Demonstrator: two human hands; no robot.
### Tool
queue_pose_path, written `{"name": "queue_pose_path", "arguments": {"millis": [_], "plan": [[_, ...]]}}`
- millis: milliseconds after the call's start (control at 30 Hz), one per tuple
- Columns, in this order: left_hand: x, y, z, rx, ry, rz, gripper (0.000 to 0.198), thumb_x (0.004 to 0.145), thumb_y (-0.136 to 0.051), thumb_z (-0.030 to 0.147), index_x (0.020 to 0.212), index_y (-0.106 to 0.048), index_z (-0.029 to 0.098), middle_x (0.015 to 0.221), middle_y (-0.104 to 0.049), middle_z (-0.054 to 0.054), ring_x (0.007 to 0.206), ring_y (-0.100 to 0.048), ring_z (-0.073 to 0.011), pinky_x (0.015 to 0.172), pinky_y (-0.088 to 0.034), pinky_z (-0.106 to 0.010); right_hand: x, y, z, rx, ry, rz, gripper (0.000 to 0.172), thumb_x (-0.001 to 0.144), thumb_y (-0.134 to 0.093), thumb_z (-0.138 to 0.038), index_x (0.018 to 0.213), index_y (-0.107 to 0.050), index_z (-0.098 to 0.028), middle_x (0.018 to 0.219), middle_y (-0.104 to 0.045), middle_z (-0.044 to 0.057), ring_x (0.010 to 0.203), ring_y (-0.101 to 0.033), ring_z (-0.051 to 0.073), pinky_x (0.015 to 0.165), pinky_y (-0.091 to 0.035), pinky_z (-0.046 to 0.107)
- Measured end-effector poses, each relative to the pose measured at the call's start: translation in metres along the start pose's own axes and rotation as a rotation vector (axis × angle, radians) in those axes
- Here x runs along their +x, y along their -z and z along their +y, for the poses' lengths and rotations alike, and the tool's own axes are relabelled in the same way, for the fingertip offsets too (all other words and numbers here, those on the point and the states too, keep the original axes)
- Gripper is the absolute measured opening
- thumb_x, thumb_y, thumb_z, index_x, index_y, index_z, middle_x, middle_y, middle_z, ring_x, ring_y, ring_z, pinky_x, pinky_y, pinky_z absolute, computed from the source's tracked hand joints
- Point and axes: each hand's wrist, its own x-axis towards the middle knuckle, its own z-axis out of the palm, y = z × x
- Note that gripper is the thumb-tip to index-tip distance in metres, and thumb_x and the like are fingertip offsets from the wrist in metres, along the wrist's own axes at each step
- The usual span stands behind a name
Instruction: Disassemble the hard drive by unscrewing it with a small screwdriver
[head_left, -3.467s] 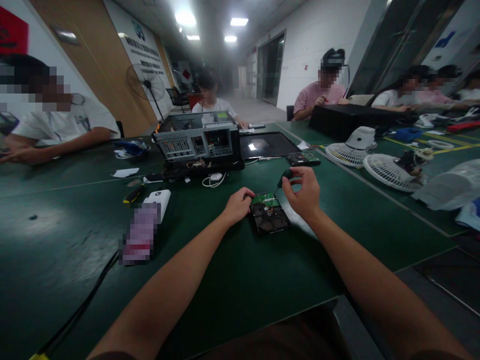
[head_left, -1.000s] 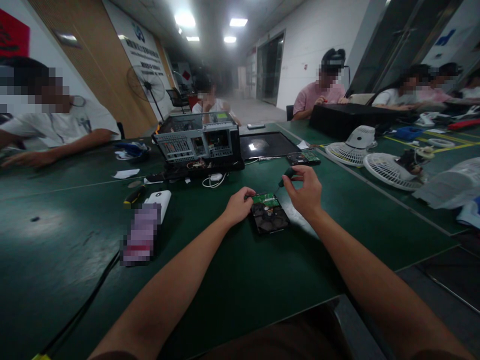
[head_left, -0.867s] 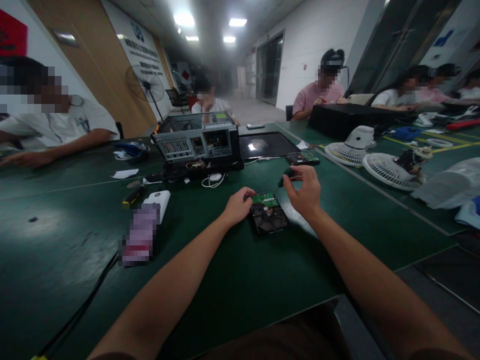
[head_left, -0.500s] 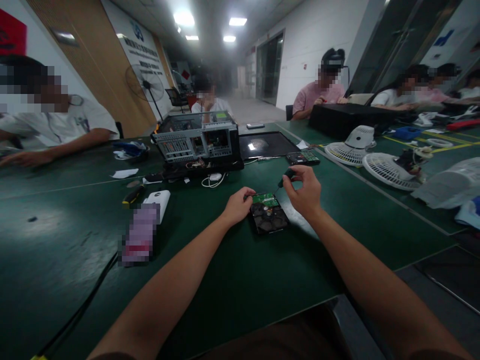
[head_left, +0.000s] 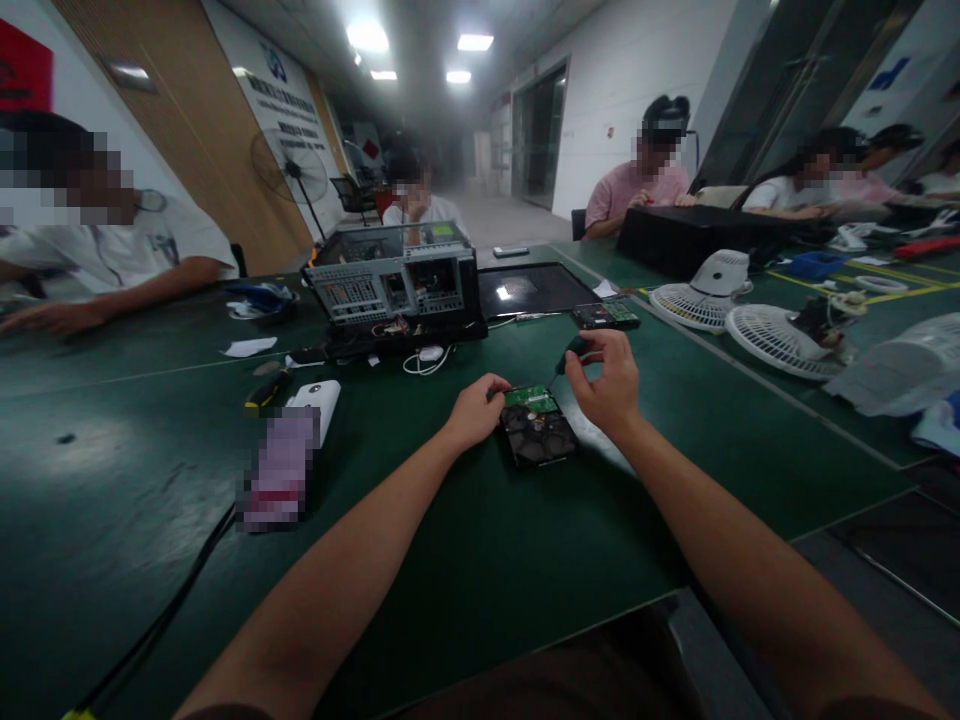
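A hard drive lies on the green table with its green circuit board facing up at the far end. My left hand grips the drive's left far corner, thumb and fingers closed on its edge. In my right hand is a screwdriver with a dark green handle, pinched between thumb and fingers. Its thin shaft slants down to the far right corner of the circuit board; whether the tip sits in a screw is too small to tell.
An opened computer case stands beyond the drive, beside a black panel. A second hard drive lies far right, near white fan parts. Pliers, a white power bank and a pixelated phone lie left. Several people sit around.
Almost nothing differs. My right hand and the screwdriver have shifted very slightly left, with the shaft still at the same corner of the drive.
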Motion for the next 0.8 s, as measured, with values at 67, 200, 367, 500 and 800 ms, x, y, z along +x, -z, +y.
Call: {"name": "queue_pose_path", "arguments": {"millis": [67,200,367,500,800], "plan": [[-0.0003,0.0002,0.0012,-0.004,0.015,0.0,0.026,0.091,-0.053,0.016,0.113,-0.067,0.02,0.082,-0.069,0.0,0.056,-0.061,-0.012,0.056,-0.047,-0.023,0.0,-0.0003,0.0012,0.006,0.001,0.02,0.03,0.088,-0.066,-0.025,0.116,-0.056,-0.024,0.112,-0.058,0.008,0.093,-0.064,0.022,0.072,-0.061,0.039],[0.0001,0.0,0.002,-0.005,0.048,0.007,0.027,0.09,-0.053,0.014,0.113,-0.067,0.02,0.081,-0.069,0.001,0.056,-0.061,-0.0115,0.055,-0.046,-0.022,-0.0009,-0.0011,0.0042,0.037,-0.027,0.001,0.029,0.089,-0.065,-0.027,0.116,-0.056,-0.025,0.11,-0.062,0.007,0.092,-0.066,0.021,0.076,-0.062,0.04],[0.0012,-0.0001,-0.0011,0.004,0.037,0.001,0.028,0.091,-0.053,0.016,0.114,-0.066,0.02,0.085,-0.07,0.0,0.056,-0.061,-0.0119,0.055,-0.047,-0.023,-0.0026,-0.0018,0.0068,-0.016,-0.051,0.0,0.029,0.089,-0.068,-0.033,0.115,-0.057,-0.025,0.106,-0.063,0.006,0.082,-0.066,0.019,0.072,-0.061,0.039],[0.0017,-0.0011,-0.0035,-0.015,0.02,-0.001,0.026,0.091,-0.054,0.018,0.113,-0.066,0.021,0.092,-0.071,-0.001,0.056,-0.062,-0.0116,0.054,-0.047,-0.023,-0.0027,-0.0019,0.0066,-0.026,-0.031,0.013,0.03,0.09,-0.069,-0.033,0.116,-0.057,-0.025,0.106,-0.062,0.006,0.081,-0.065,0.019,0.07,-0.061,0.038],[0.0014,-0.0009,0.0006,0.007,0.057,0.003,0.026,0.088,-0.054,0.013,0.11,-0.066,0.021,0.073,-0.066,0.002,0.055,-0.06,-0.0123,0.054,-0.045,-0.023,-0.0019,-0.0002,-0.0005,0.042,0.019,-0.022,0.038,0.089,-0.064,-0.024,0.126,-0.054,-0.025,0.123,-0.061,0.01,0.1,-0.066,0.024,0.074,-0.063,0.04]]}}
